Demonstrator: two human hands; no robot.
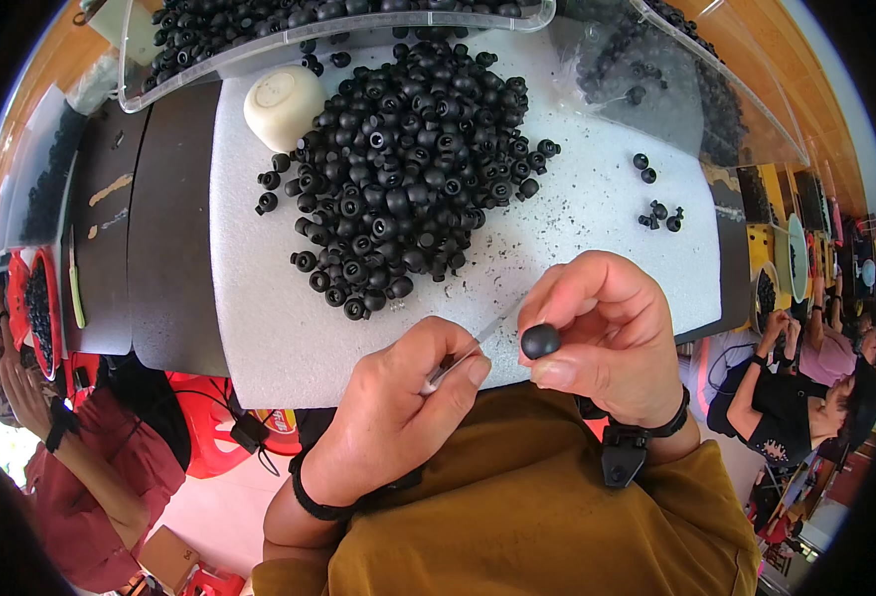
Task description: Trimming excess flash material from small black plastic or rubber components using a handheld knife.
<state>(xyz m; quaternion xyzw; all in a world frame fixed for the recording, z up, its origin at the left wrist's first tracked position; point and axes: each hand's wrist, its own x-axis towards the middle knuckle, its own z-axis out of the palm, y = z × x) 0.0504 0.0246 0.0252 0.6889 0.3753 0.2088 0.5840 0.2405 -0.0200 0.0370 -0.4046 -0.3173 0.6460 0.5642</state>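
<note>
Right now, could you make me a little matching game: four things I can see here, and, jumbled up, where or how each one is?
1. Left hand
2. Right hand
3. White rounded object
4. Pile of black parts

A. Holding one round black piece in its fingers
B. Heaped on the white sheet
C. Gripping a thin tool
D. At the pile's upper left

Pairs: 1-C, 2-A, 3-D, 4-B.
</note>
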